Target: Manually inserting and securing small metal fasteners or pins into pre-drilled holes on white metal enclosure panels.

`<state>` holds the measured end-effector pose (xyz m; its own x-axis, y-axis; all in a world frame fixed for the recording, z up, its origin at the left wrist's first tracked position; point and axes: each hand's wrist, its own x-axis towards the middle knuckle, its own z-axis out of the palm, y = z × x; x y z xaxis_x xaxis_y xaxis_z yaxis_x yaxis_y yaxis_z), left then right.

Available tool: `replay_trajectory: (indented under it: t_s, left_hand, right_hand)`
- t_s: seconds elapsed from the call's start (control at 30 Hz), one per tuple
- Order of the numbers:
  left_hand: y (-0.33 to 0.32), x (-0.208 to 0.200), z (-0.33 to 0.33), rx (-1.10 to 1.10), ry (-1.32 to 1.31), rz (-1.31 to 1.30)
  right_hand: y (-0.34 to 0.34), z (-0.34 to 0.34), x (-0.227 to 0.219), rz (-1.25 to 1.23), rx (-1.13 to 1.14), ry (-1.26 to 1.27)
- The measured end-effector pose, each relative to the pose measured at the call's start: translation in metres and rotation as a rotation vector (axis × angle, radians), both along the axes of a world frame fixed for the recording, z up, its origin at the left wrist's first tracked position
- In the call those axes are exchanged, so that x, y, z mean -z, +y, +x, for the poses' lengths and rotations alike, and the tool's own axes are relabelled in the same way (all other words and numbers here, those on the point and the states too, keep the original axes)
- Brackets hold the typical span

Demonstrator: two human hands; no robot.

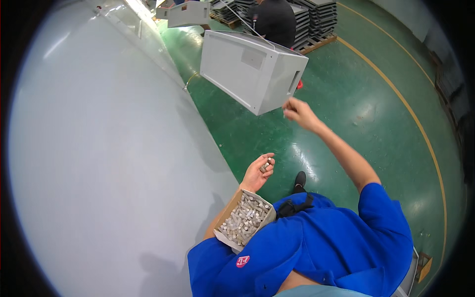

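My left hand (258, 172) is curled around several small pale cylindrical pieces (265, 165). More of the same pieces (245, 218) fill an open cardboard box (229, 241), tucked between my left forearm and my body. My right hand (300, 114) reaches out to the lower right corner of a light grey metal cabinet (232, 69). Its fingers are pinched together; whatever sits between them is too small to make out. Whether those fingertips touch the cabinet, I cannot tell. The cabinet is tilted in view, with a long slot in its right end.
A broad pale grey surface (109, 158) takes up the left side. Another grey cabinet (188, 15) is farther back. Beyond the near cabinet, a person in dark clothing (275, 22) is beside stacked grey metal parts (319, 20). Yellow lines cross the green floor (356, 114).
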<state>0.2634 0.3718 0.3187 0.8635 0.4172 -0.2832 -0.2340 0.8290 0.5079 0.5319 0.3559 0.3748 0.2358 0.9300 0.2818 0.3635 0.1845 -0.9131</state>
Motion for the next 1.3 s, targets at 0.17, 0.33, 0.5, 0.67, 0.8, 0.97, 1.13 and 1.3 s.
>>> replay_trajectory:
  t_s: [0.17,0.33,0.5,0.67,0.8,0.97,1.13,1.3]
  left_hand:
    - [-0.004,0.001,-0.003,-0.029,-0.026,0.003]
    - [-0.013,-0.001,-0.001,-0.052,0.054,0.041]
    - [-0.023,-0.006,0.002,-0.066,0.157,0.117]
    - [-0.018,-0.001,-0.002,-0.053,0.138,0.190]
    - [-0.011,-0.007,0.005,-0.038,0.191,0.213]
    - [-0.008,-0.012,0.002,-0.100,0.263,0.226]
    - [-0.003,-0.012,-0.008,-0.112,0.272,0.172]
    - [-0.001,-0.010,-0.025,-0.151,0.357,0.199]
  right_hand:
    - [0.043,0.050,-0.061,0.160,0.096,-0.468]
    - [0.063,0.110,-0.079,0.216,0.124,-0.798]
    - [0.026,0.122,-0.063,0.115,-0.013,-0.948]
    - [-0.018,0.091,-0.069,-0.087,-0.274,-1.029]
    - [-0.038,0.071,-0.073,0.143,-0.344,-1.375]
    - [-0.058,0.018,-0.083,0.086,-0.436,-1.469]
    - [-0.043,-0.009,-0.069,0.085,-0.544,-1.380]
    - [-0.025,-0.021,-0.055,-0.008,-0.592,-1.202]
